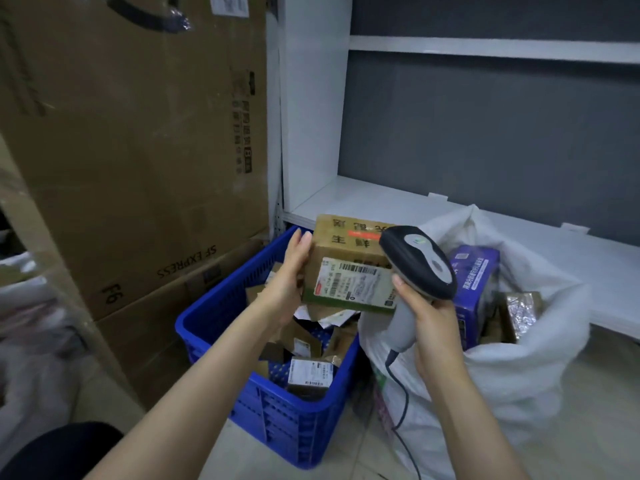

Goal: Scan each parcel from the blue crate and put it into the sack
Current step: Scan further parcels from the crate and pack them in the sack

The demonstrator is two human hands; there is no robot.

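Observation:
My left hand (289, 282) holds a brown cardboard parcel (346, 251) by its left side, lifted above the blue crate (221, 306), its white barcode label facing me. My right hand (429, 320) grips the grey handle of a black corded scanner (419, 261), whose head sits just right of the label and overlaps the parcel's right edge. Several small cardboard parcels (310, 372) lie in the crate. To the right stands the open white sack (526, 368), which holds a purple box (476, 282) and a foil-wrapped parcel (521, 311).
Large brown cartons (138, 140) are stacked at the left behind the crate. A white shelf unit (381, 199) with a grey back wall runs behind crate and sack. The scanner's cable (403, 410) hangs down in front of the sack. Plastic-wrapped goods sit at the far left.

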